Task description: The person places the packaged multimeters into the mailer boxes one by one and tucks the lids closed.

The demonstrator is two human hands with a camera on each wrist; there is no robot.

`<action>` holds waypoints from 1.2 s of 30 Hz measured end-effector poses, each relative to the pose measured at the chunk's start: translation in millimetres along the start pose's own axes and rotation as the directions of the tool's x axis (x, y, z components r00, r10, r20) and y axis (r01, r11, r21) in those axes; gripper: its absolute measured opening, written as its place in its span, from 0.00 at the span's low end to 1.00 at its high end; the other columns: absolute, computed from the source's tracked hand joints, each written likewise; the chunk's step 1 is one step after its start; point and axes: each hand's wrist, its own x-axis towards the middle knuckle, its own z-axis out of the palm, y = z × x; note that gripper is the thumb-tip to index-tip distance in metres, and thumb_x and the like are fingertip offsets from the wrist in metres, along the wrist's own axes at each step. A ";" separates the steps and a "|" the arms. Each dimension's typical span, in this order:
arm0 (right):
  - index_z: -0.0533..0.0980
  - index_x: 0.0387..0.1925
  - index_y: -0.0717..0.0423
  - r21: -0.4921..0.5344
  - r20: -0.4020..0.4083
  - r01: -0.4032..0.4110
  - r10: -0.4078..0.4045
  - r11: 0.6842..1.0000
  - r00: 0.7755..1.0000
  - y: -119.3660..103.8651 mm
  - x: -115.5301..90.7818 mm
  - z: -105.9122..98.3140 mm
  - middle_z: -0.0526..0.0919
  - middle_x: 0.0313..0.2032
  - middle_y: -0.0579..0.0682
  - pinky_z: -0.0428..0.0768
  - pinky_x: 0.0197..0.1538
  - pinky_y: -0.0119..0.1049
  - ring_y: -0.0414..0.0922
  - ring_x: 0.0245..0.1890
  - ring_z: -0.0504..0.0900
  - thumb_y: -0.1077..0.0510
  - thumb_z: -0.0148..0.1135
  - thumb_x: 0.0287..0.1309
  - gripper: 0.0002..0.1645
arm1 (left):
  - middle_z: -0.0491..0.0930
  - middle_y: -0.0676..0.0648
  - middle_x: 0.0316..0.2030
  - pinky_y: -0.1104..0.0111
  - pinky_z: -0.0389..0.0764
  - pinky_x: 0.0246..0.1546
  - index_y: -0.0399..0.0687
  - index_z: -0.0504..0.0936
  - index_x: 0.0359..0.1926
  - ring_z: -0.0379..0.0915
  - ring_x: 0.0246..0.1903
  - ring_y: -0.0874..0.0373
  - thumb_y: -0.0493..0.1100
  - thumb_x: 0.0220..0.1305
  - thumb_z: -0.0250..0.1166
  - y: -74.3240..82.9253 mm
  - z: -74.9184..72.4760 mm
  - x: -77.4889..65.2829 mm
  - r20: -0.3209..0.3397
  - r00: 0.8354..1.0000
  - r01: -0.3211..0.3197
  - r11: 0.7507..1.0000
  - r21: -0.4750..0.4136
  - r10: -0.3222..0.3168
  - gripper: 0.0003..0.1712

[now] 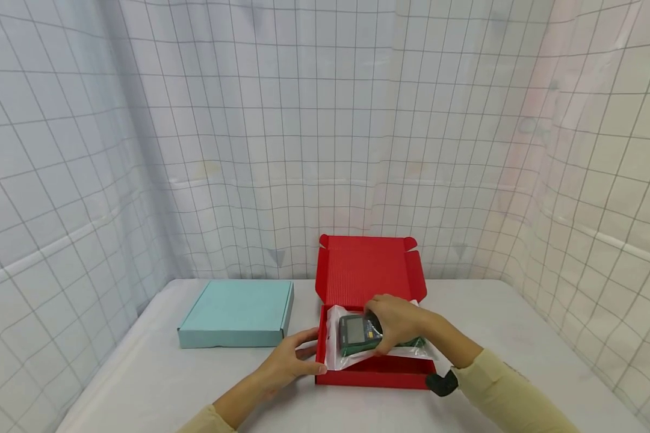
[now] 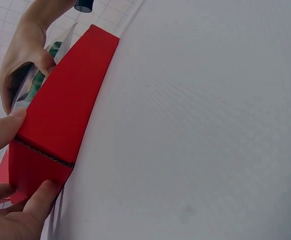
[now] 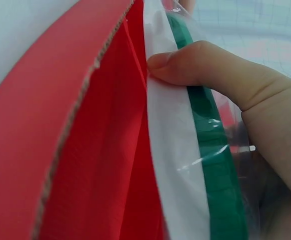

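Note:
A red cardboard box stands with its lid raised at the back. My right hand grips a multimeter through its clear plastic bag, thumb on the near side and fingers over the far side. The green-cased meter has a grey screen and sits tilted, its near edge above the box floor. In the right wrist view, the thumb presses the white edge of the bag. My left hand holds the box's near left corner, its thumb over the edge and fingers against the side.
A closed light-blue box lies to the left of the red one on the white-covered table. Grid-patterned curtains hang behind and on both sides. The red lid stands up behind the right hand.

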 end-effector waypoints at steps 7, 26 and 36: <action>0.76 0.58 0.54 0.017 -0.019 0.005 -0.005 1.000 1.000 -6.6 7.4 6.5 0.77 0.45 0.40 0.82 0.41 0.32 0.39 0.47 0.74 0.41 0.85 0.33 0.48 | 0.63 0.34 0.72 0.53 0.81 0.56 0.35 0.61 0.77 0.65 0.69 0.33 0.36 0.59 0.77 -0.3 -0.9 1.2 0.009 1.000 0.001 1.000 -0.022 0.000 0.50; 0.75 0.60 0.54 0.065 -0.050 -0.024 0.027 0.998 0.998 -6.1 11.5 23.3 0.76 0.46 0.40 0.81 0.42 0.31 0.39 0.47 0.73 0.41 0.84 0.35 0.48 | 0.62 0.35 0.73 0.54 0.81 0.56 0.36 0.61 0.77 0.65 0.69 0.34 0.39 0.59 0.78 0.2 -1.5 2.4 -0.002 1.000 0.010 1.000 0.018 -0.010 0.50; 0.74 0.59 0.54 0.081 -0.049 -0.029 0.033 0.996 0.998 -5.7 7.7 28.4 0.76 0.47 0.42 0.82 0.41 0.32 0.41 0.48 0.73 0.41 0.83 0.36 0.48 | 0.63 0.35 0.73 0.54 0.80 0.57 0.36 0.61 0.77 0.65 0.69 0.35 0.39 0.59 0.78 -0.8 -2.1 2.2 0.005 1.000 0.005 1.000 0.020 -0.005 0.50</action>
